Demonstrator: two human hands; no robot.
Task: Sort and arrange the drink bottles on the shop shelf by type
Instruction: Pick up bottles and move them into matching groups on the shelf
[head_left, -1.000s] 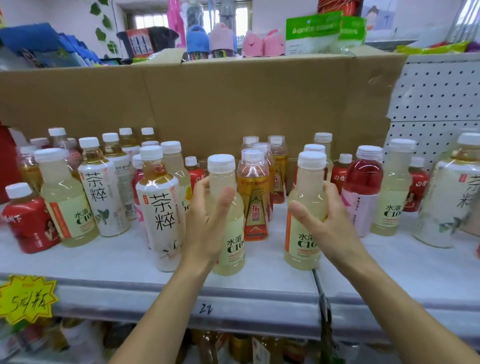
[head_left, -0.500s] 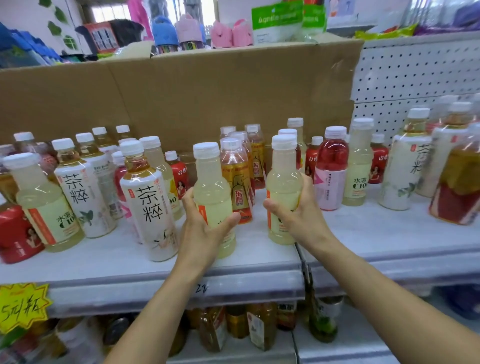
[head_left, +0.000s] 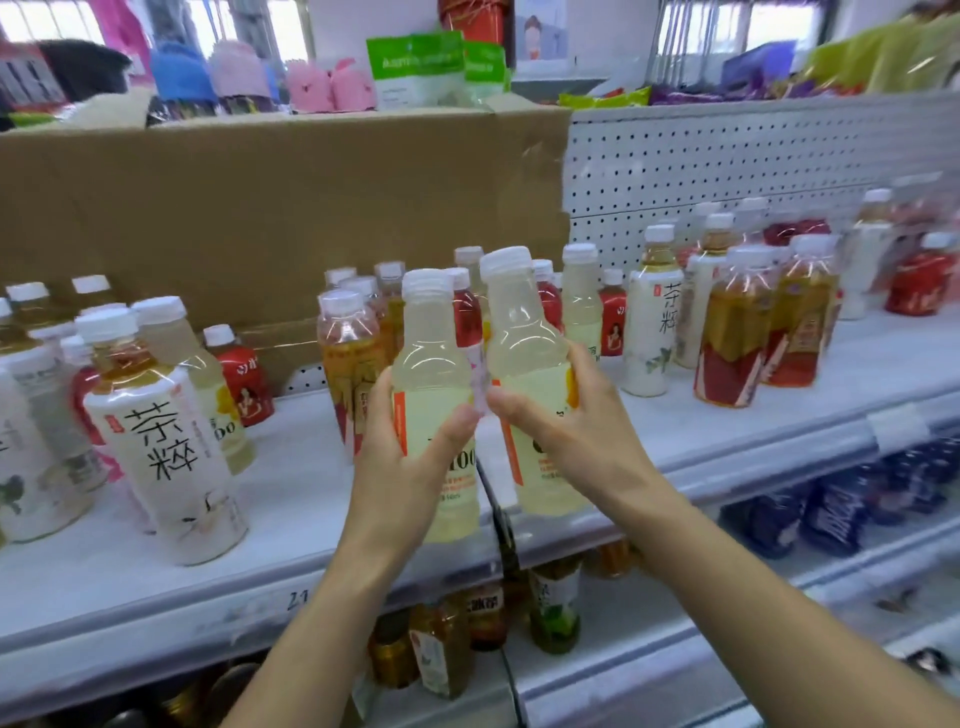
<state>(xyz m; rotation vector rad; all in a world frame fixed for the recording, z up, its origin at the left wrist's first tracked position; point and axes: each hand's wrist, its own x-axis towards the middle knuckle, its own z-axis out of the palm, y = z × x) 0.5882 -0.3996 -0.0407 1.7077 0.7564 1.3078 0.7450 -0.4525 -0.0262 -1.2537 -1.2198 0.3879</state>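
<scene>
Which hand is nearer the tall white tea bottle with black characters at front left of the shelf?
Left. The left hand, gripping a pale yellow bottle, is just right of the white tea bottle; the right hand is farther right, holding another.

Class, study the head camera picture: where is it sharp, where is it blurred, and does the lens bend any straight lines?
Head view: the two pale yellow bottles, one in the left hand and one in the right hand, look fairly sharp; the red and amber bottles at far right are smeared by blur; the shelf edge tilts and bows from the wide lens; window light washes out the top.
</scene>
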